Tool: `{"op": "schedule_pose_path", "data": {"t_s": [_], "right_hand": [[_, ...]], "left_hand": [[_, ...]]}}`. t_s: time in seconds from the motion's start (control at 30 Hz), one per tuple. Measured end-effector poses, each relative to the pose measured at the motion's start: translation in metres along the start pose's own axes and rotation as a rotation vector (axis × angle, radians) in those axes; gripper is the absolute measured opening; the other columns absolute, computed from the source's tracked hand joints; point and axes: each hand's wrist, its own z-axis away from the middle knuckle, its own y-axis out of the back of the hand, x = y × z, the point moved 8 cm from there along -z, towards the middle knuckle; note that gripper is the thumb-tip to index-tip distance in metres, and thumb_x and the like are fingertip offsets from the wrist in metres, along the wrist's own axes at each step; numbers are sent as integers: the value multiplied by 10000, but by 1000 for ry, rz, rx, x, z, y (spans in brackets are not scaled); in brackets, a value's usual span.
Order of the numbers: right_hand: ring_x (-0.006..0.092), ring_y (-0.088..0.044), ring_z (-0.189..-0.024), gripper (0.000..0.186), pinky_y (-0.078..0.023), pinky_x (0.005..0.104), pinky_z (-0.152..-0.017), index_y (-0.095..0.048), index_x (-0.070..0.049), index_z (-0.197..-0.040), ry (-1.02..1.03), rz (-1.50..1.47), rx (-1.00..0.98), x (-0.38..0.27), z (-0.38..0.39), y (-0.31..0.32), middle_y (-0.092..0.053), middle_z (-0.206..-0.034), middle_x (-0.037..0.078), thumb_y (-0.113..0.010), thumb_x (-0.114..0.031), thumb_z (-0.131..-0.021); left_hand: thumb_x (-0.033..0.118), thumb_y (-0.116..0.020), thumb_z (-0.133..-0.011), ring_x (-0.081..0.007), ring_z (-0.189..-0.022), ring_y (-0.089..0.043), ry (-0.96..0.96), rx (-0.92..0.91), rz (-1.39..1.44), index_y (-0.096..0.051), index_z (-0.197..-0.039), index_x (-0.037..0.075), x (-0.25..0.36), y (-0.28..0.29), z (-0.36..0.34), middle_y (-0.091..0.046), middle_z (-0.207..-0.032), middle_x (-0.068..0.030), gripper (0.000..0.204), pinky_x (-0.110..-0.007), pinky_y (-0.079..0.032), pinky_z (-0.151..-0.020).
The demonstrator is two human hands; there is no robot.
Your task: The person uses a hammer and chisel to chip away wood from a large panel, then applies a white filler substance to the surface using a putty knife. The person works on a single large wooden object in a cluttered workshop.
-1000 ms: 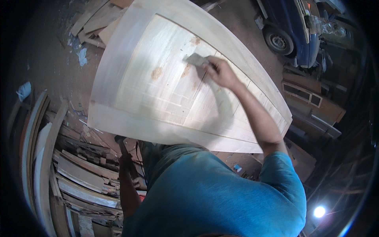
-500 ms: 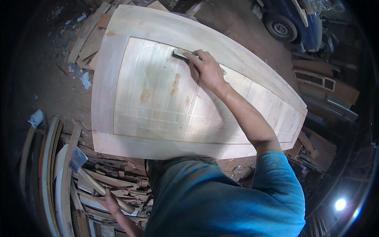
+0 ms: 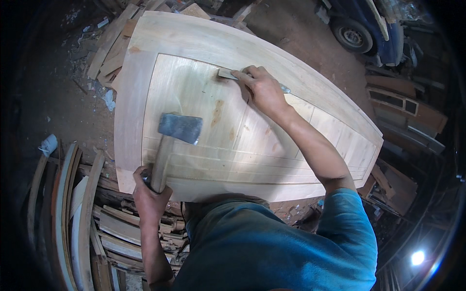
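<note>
A large pale wooden panel (image 3: pixel 128 97) with a raised frame and an inset middle lies flat before me, much like a door. My left hand (image 3: pixel 151 196) is closed round the wooden handle of a hatchet (image 3: pixel 180 127); its grey metal head hangs over the inset boards at the left. My right hand (image 3: pixel 267 92) grips a chisel (image 3: pixel 225 73) near the far edge of the inset. The flat blade points left along the groove, and a shiny handle end shows behind the hand. Brown patches mark the boards between the two tools.
Curved wooden strips (image 3: pixel 87 218) stand and lie stacked at the lower left. Scrap boards (image 3: pixel 109 53) lie beyond the panel's left end. A dark blue vehicle's wheel (image 3: pixel 353 38) is at the far right, with wooden frames (image 3: pixel 393 102) below it.
My left hand has raised the hatchet from beside the wood pile up over the panel's left part. My right hand still holds the chisel in nearly the same place.
</note>
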Motion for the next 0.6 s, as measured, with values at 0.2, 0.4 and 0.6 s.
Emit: {"op": "schedule_pose_path", "data": {"t_s": [0.2,0.4,0.6], "right_hand": [[354,-607,-919,373,-537,448,-816,-734,-93,-1201,-149,89,-90,17,9,7,-657,-991,120,-645,9,-855],[343,-633,-880,335,-541,444,-798,-750,-94,-1171,-65,-98,38,20,2,8,-658,-919,131,-635,-16,-866],[340,-626,-899,333,-533,440,-796,-749,-90,-1159,-102,-69,-44,23,3,-5,-646,-988,134,-645,-3,-855]], "left_hand": [[5,-784,-671,-474,-1098,-659,-49,-62,-66,-442,-1346,85,11,-7,-13,-686,-1159,-242,761,-500,-529,-947],[-6,-766,-695,-450,-1162,-641,-78,-20,-117,-437,-1396,67,2,-5,-19,-661,-1248,-236,778,-481,-516,-993],[15,-778,-727,-433,-1270,-554,-134,54,-343,-406,-1475,12,5,-4,-14,-580,-1363,-239,835,-504,-453,-1070]]}}
